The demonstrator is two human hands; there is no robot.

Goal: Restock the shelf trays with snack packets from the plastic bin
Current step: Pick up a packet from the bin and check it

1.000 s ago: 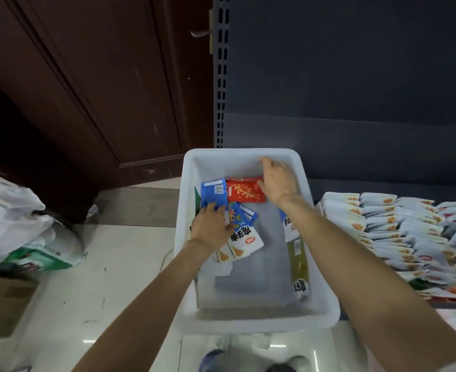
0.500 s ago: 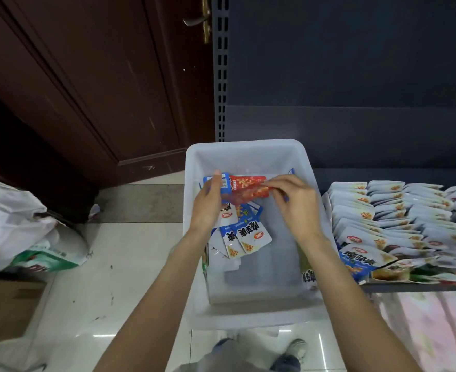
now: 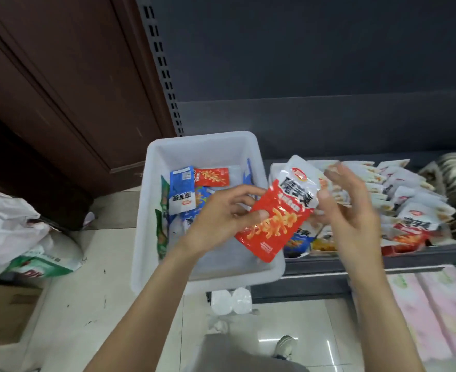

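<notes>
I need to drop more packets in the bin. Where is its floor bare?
The plastic bin has bare floor along its near wall and far right corner. Its left side is crowded with blue packets and green packets.

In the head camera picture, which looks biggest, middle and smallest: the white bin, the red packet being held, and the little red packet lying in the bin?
1. White bin, largest.
2. Held red packet, though it is nearer the camera.
3. Little red packet, smallest.
</notes>
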